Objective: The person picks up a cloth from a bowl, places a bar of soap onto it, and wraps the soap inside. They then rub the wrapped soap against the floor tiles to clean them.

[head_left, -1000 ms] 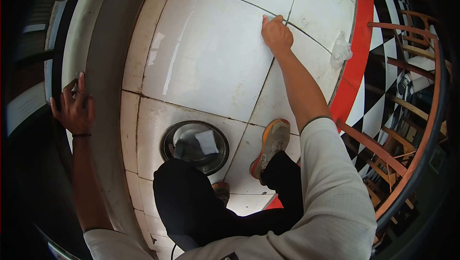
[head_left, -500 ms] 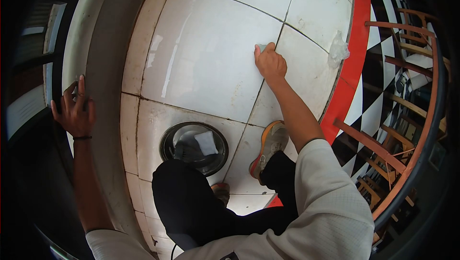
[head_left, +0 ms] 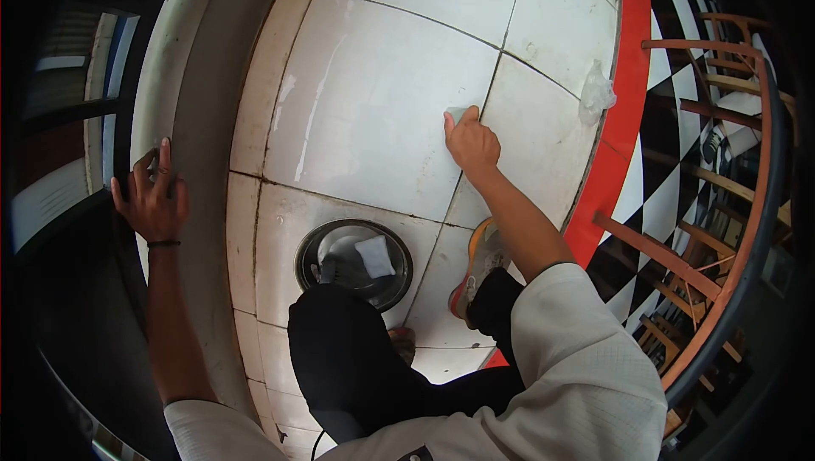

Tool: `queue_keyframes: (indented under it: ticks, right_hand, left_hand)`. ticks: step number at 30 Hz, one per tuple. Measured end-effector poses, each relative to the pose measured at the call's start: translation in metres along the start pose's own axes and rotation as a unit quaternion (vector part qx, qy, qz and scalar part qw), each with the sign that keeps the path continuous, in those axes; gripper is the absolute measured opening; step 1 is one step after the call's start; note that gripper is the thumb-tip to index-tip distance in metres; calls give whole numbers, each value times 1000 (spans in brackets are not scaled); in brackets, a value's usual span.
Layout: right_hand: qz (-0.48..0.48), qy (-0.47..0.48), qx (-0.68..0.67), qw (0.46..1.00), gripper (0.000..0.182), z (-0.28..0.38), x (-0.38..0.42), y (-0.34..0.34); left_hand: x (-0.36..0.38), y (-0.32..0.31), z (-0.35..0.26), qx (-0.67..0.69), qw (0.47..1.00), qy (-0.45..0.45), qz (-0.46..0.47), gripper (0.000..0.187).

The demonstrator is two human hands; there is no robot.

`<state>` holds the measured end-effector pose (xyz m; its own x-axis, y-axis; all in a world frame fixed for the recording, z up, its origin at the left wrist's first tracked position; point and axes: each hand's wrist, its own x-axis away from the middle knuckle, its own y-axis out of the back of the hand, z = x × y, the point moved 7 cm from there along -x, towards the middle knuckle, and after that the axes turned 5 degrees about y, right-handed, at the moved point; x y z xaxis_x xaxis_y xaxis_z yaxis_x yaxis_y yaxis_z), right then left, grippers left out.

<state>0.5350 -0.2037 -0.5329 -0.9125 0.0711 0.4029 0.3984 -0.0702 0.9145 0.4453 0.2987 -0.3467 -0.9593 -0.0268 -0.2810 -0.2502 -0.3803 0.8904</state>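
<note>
My right hand (head_left: 473, 143) is closed on a small pale greenish pad (head_left: 459, 113), pressed against a large white floor tile (head_left: 382, 87). The fingers hide most of the pad. Wet streaks shine on the left part of that tile, and small specks lie near the hand. On the left, my left hand (head_left: 154, 198) lies with fingers spread on a pale ledge (head_left: 191, 53). A round metal basin (head_left: 300, 267) stands on the tiles by my knee. Inside it are a white folded cloth or sponge (head_left: 374, 256) and a brush-like item (head_left: 327, 271), partly hidden by the rim.
A crumpled clear plastic bag (head_left: 597, 94) lies near the red border strip (head_left: 632, 62). Past it are black-and-white checkered tiles (head_left: 671, 79) and wooden chairs or stools (head_left: 658, 257) on the right. My shoe (head_left: 484, 266) is beside the basin.
My right hand has slid a short way down along the tile with the pad. The whole view has shifted slightly, and my left hand stays on the ledge.
</note>
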Motion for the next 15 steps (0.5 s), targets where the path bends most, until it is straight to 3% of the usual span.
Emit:
queue_keyframes:
  ticks: [10, 15]
  right_hand:
    - [-75, 47, -8, 996, 54, 23, -136, 59]
    - [-64, 7, -22, 998, 54, 29, -125, 64]
  left_hand:
    - [2, -5, 1, -3, 1000, -3, -10, 60]
    - [1, -1, 0, 2, 1000, 3, -5, 64]
